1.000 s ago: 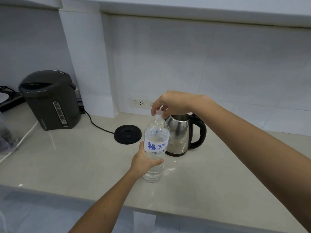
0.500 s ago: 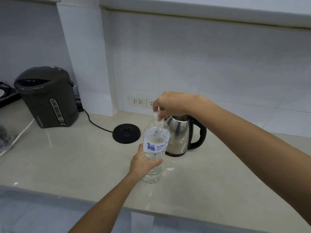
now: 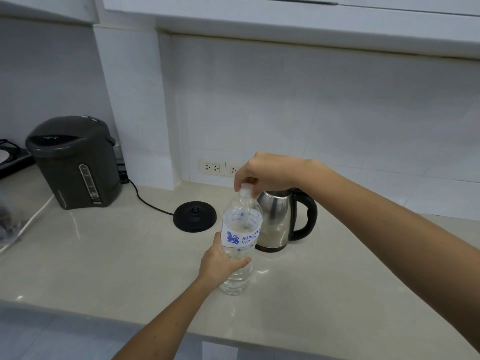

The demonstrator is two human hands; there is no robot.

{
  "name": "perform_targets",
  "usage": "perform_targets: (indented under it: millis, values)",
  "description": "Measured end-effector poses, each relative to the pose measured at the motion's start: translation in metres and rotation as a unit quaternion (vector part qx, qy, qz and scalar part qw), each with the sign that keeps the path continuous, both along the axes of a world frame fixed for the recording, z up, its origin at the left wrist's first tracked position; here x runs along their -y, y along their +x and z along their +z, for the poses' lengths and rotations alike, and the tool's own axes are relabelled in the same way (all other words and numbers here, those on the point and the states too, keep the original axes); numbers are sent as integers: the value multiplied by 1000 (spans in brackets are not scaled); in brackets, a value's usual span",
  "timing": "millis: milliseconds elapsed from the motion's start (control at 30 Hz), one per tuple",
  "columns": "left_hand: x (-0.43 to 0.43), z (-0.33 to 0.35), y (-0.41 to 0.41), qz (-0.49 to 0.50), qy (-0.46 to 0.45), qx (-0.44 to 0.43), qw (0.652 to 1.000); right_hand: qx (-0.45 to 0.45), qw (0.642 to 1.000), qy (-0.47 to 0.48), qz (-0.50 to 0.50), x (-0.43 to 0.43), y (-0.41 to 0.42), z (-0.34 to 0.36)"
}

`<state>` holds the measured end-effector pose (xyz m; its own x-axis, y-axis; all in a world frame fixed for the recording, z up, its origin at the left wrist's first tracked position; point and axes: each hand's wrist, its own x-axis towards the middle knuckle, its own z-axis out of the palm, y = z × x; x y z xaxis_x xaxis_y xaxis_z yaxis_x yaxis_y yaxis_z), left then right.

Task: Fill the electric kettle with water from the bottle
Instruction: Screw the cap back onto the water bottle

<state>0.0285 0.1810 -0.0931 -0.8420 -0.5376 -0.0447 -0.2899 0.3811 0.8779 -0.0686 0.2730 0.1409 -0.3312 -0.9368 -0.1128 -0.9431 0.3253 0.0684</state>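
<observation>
A clear plastic water bottle [image 3: 240, 224] with a white and blue label stands upright on the beige counter [image 3: 104, 261]. My left hand [image 3: 219, 263] is wrapped around its lower body. My right hand [image 3: 265, 172] pinches the white cap [image 3: 246, 187] on the bottle's neck from above. Just behind and to the right of the bottle stands the steel electric kettle [image 3: 279, 219] with a black handle; my right hand hides its top. The kettle's round black base [image 3: 194, 216] lies to the left of the kettle, apart from it.
A dark grey hot-water dispenser [image 3: 75, 162] stands at the back left, its black cord [image 3: 145, 201] running to the kettle base. Wall sockets [image 3: 211, 167] sit low on the tiled wall. A white cable [image 3: 26, 227] lies at the far left. The counter's front edge [image 3: 155, 323] is close.
The camera view has shifted slightly; both hands stay on the bottle, with the right hand's fingers still on the cap. The bottle and kettle have not moved on the counter.
</observation>
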Motion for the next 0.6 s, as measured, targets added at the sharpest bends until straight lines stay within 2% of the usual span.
perform_targets:
  millis: [100, 233, 367, 433, 533, 600]
  values:
    - [0, 0, -1, 1, -1, 0, 1000, 12, 999, 11, -51, 4, 1, -4]
    - [1, -1, -1, 9, 10, -2, 1000, -57, 993, 47, -95, 16, 11, -13]
    - [0, -1, -2, 7, 3, -1, 1000, -99, 986, 35, -129, 20, 14, -24]
    - [0, -1, -2, 7, 6, -2, 1000, -65, 989, 42, -123, 16, 13, -18]
    - [1, 0, -2, 3, 13, 1, 1000, 35, 990, 79, -109, 5, 10, -4]
    - [1, -1, -2, 5, 13, 3, 1000, 54, 989, 82, -112, 2, 8, -4]
